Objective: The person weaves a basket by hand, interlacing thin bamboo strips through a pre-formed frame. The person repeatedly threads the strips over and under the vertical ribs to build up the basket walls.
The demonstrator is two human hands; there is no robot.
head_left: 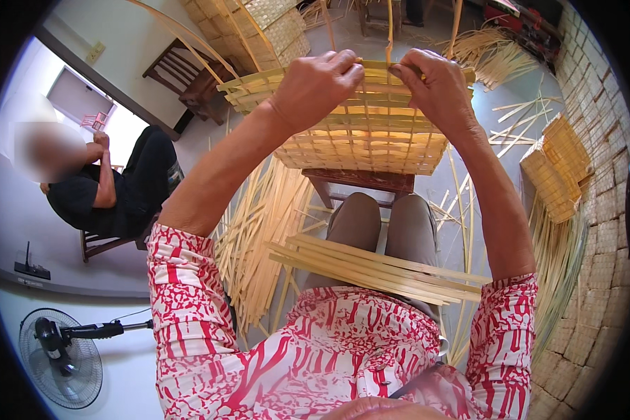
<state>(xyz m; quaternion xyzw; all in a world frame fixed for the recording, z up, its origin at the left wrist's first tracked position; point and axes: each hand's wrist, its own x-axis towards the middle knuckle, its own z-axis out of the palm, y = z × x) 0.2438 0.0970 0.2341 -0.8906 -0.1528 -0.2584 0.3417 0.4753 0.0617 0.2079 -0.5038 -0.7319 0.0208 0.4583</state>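
Observation:
A partly woven bamboo basket [371, 136] rests on a dark wooden stool [360, 180] in front of my knees. Its upright strips [390, 31] stick up past the far rim. My left hand [320, 87] is closed at the top edge of the weave, thumb and fingers pinching at a strip along the rim. To its right, my right hand [430, 87] pinches the same rim beside an upright strip. The exact bit between each set of fingertips is partly hidden. Several flat bamboo strips [371, 269] lie across my lap.
Loose bamboo strips [262, 238] cover the floor at left, with more [560, 273] at right. Finished woven baskets [595, 231] are stacked along the right side; one [556, 168] stands apart. A seated person [112, 182] is at left, above a fan [59, 357]. A wooden chair [189, 77] stands behind.

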